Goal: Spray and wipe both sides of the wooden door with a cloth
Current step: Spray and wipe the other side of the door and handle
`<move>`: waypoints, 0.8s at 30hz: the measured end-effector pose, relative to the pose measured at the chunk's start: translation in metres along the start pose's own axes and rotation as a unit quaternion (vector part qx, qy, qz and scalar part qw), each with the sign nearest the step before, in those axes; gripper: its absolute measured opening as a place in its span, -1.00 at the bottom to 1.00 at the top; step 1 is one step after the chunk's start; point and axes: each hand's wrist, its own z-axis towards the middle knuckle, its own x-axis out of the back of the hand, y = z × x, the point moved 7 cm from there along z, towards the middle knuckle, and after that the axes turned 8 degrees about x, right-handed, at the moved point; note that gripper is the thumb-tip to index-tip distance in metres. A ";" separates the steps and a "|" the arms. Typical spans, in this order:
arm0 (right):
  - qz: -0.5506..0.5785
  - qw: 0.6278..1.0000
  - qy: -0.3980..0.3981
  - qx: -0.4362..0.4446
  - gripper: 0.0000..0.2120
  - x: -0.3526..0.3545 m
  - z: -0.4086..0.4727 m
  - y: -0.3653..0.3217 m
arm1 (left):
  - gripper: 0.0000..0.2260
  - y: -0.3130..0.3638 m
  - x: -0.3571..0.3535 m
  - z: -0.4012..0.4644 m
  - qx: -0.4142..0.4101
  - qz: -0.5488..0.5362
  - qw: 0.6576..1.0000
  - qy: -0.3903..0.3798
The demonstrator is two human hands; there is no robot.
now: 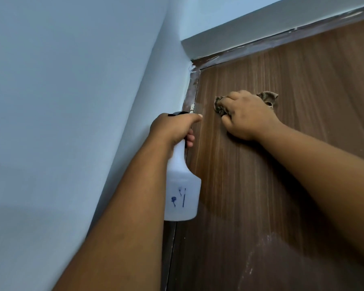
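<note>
Two bare hands work high on the wooden door [271,164], near its upper hinge-side corner. The right hand [248,116] is closed on a bunched, mottled brown cloth [220,106] and presses it flat against the door face; cloth ends stick out past the fingers on the left and past the back of the hand on the right. The left hand [172,129] is wrapped round the neck of a translucent white spray bottle [182,185], forefinger stretched forward toward the door, the black spray head mostly hidden under the hand. The bottle hangs down in front of the door's edge. On its side are blue printed marks, a small flower-like figure and a vertical stroke; no words can be read. Just beyond the left hand a pale hinge [192,108] sits on the dark door frame [240,51], which carries smears of white paint along its top and corner. A light blue wall [72,101] fills the left. Whitish dusty patches show on the door's lower part.
</note>
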 end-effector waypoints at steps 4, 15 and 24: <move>0.012 1.000 0.001 0.002 -0.53 0.003 0.008 0.002 | -0.72 -0.009 -0.005 0.005 0.018 0.015 1.000 -0.016; -0.087 0.990 -0.036 -0.102 -0.62 -0.025 0.087 0.026 | -0.73 -0.019 -0.003 0.003 0.018 -0.009 0.996 -0.092; -0.062 0.994 -0.016 -0.089 -0.68 -0.046 0.081 -0.034 | -0.72 -0.023 0.002 0.002 0.017 -0.047 0.996 -0.079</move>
